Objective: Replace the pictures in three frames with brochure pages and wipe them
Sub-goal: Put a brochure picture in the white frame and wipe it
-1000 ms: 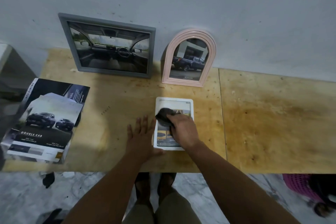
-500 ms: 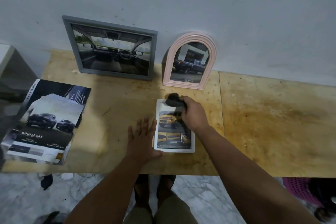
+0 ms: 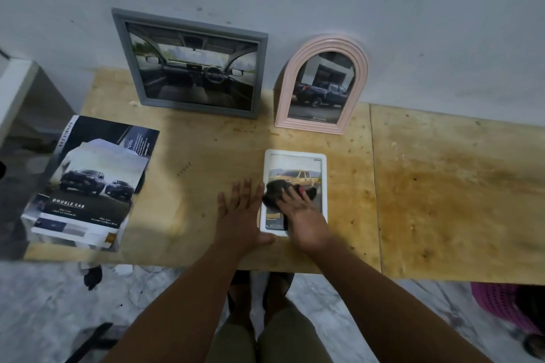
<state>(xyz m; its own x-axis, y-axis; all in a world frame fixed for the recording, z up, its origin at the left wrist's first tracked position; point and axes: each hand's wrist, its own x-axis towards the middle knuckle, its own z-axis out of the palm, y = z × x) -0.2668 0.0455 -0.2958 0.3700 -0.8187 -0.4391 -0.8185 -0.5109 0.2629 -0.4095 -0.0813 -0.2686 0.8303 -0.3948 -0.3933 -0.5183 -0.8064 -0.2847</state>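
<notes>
We see the white frame (image 3: 295,156) lying flat on the wooden surface (image 3: 442,200), near its front edge and close to the middle of the view, with a brochure page showing a yellow pickup behind its glass. On that glass sits a dark cloth (image 3: 275,190), and our right hand (image 3: 300,212) rests on top of it with fingers loosely spread, pressing the cloth down rather than pinching it. Our left hand (image 3: 240,215) lies at nine o'clock from the frame, palm flat on the surface with its fingers straight and close together; its thumb runs along the frame's near left corner and touches it. At twelve o'clock from the white frame, the pink arched frame (image 3: 321,127) stands upright against the grey wall (image 3: 383,9), holding a picture of a dark pickup. At about eleven o'clock, just beside the pink one, the grey rectangular frame (image 3: 188,16) also leans on the wall, showing a car's dashboard and steering wheel. Well apart at nine o'clock, by the surface's left end, lies a stack of brochures (image 3: 85,186) whose top page reads "DOUBLE CAB" above two dark trucks. At five o'clock, below the surface's edge, a purple basket (image 3: 498,303) sits on the marbled floor (image 3: 44,303).
</notes>
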